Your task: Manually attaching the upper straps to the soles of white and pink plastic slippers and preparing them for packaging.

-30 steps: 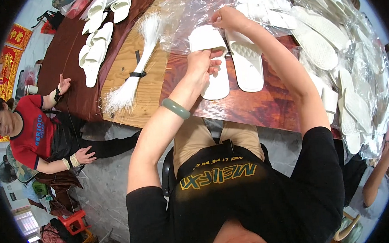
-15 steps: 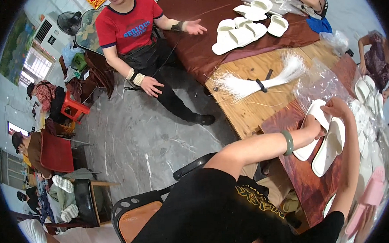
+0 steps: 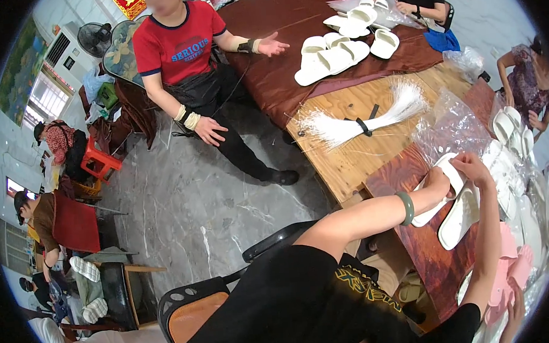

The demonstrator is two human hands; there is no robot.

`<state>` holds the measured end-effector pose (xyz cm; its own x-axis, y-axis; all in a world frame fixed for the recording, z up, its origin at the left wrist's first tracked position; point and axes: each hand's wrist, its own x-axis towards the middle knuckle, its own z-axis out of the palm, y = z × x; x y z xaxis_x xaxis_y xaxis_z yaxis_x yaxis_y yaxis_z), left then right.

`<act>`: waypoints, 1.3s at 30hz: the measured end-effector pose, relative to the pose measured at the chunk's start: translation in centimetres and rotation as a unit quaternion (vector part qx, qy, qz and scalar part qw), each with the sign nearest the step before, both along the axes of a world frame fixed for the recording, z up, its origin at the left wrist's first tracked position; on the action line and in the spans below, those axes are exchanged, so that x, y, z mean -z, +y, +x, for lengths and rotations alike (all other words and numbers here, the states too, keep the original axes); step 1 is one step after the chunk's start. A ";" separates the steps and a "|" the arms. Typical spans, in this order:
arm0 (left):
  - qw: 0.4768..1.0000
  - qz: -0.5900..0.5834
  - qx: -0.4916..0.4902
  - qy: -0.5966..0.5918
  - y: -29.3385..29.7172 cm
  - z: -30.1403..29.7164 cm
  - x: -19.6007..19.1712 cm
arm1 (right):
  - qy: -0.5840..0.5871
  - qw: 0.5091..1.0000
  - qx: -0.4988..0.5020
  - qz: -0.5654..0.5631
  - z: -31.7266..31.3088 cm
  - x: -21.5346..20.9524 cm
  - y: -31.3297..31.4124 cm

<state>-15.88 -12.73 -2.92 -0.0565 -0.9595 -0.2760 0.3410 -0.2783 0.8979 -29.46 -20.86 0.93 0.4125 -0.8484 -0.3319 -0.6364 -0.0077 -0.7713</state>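
Note:
A pair of white slippers lies at the right, on a reddish-brown board. My left hand (image 3: 438, 181), below a green bangle on the wrist, reaches into the opening of the left slipper (image 3: 447, 164), closed on it at the strap; some of its fingers are hidden under the strap. My right hand (image 3: 472, 167) pinches the strap's edge from the other side. Close beside it, the second white slipper (image 3: 459, 222) rests on the board, its toe partly behind my right forearm.
A tied bundle of white strands (image 3: 365, 124) lies beyond on the wooden table (image 3: 324, 169). Clear plastic bags (image 3: 449, 125) and white slippers crowd the right side. Pink slippers (image 3: 506, 274) sit near my right arm, with another person's hand (image 3: 515, 314) close by. A person in red (image 3: 184, 46) sits across.
My view has shifted slightly. My right hand stays at the strap with little movement. Near my right arm, the pink slippers have changed position and another person's hand has come into view there.

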 end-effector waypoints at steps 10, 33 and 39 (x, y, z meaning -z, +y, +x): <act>0.993 -0.033 -0.072 -0.088 -2.2 -1.8 6.4 | 0.215 0.916 0.018 -0.339 -0.3 3.3 1.0; 0.762 -0.305 -0.063 -0.568 0.2 8.0 5.1 | 0.177 0.953 -0.046 -0.242 0.8 1.7 4.8; 0.751 -0.262 -0.113 -0.595 -0.2 6.7 4.9 | -0.085 0.992 -0.056 -0.080 1.1 2.1 3.6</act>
<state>-9.21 -12.90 -7.79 0.1121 -0.9020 0.4170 -0.8048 0.1637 0.5705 -28.38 -17.30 -1.18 0.5451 -0.8304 -0.1148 -0.4862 -0.2016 -0.8503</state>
